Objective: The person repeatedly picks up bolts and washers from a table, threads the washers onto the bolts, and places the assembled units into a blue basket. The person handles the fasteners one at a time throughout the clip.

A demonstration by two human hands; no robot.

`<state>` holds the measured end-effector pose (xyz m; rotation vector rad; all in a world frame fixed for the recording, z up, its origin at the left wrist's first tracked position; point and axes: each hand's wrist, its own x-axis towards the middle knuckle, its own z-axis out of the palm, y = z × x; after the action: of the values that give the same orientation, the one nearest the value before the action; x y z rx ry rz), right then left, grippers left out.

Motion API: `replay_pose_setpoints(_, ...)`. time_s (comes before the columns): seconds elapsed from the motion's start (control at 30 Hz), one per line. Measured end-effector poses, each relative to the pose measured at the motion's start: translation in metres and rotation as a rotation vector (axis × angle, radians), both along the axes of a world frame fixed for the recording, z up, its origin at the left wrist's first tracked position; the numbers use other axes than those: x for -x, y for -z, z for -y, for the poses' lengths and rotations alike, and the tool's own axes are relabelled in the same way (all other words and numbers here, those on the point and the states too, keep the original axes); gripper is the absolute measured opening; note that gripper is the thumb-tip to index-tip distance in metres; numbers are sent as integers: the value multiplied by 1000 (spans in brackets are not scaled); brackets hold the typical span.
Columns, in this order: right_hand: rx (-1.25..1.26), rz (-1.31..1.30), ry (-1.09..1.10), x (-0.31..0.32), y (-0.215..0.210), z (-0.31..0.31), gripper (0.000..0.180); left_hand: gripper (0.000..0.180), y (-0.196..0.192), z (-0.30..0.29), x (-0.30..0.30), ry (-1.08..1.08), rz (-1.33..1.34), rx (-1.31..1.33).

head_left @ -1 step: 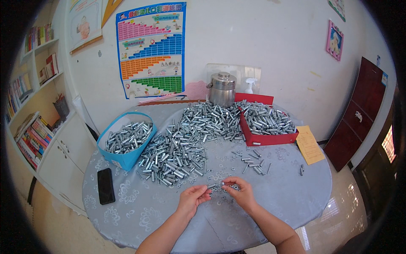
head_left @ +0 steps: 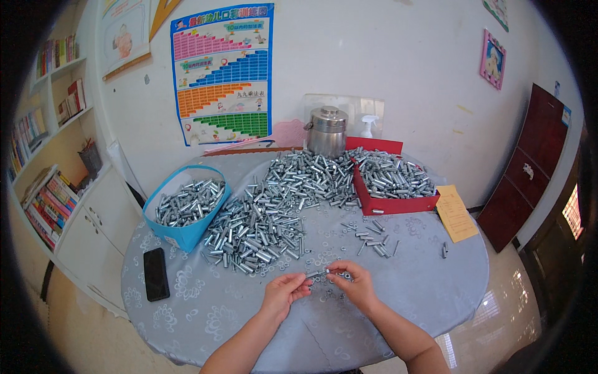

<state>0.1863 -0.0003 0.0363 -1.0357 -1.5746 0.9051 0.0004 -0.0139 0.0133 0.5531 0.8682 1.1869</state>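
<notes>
My left hand pinches a silver metal bolt between thumb and fingers, holding it nearly level above the table's front part. At the bolt's right end, my right hand closes thumb and fingertips on a small shiny piece that looks like a nut. Whether this piece is threaded on cannot be made out. Loose nuts and washers lie scattered beneath and around both hands. Just beyond them spreads a large heap of silver bolts and sleeves.
A blue box of metal pieces stands left, a red box of them right. Behind the heap is a steel canister. A black phone lies at left, a yellow paper at right. Several bolts lie apart.
</notes>
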Motion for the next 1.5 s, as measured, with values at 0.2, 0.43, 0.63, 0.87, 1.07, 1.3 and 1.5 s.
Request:
replay_pose_setpoints(0.2, -69, 110, -31, -2, 1, 1, 14, 19, 1, 0, 0, 30, -21, -12)
replay_pose_setpoints(0.43, 170, 199, -9, -7, 11, -2, 35, 19, 0, 4, -7, 31, -62, -76)
replay_pose_setpoints(0.63, 198, 262, -241, -13, 11, -4, 32, 17, 2, 1, -4, -53, -43, -53)
replay_pose_setpoints(0.87, 127, 72, -179, -9, 15, -5, 31, 16, 2, 1, -4, -53, -56, -75)
replay_pose_setpoints(1.07, 145, 47, -185, -10, 16, -5, 29, 16, 0, 2, -5, -66, -44, -66)
replay_pose_setpoints(1.3, 143, 26, -166, -7, 14, -4, 30, 15, -1, 2, -6, -72, -74, -88)
replay_pose_setpoints(1.5, 163, 64, -180, -10, 19, -5, 32, 15, 1, 1, -7, -77, -85, -109)
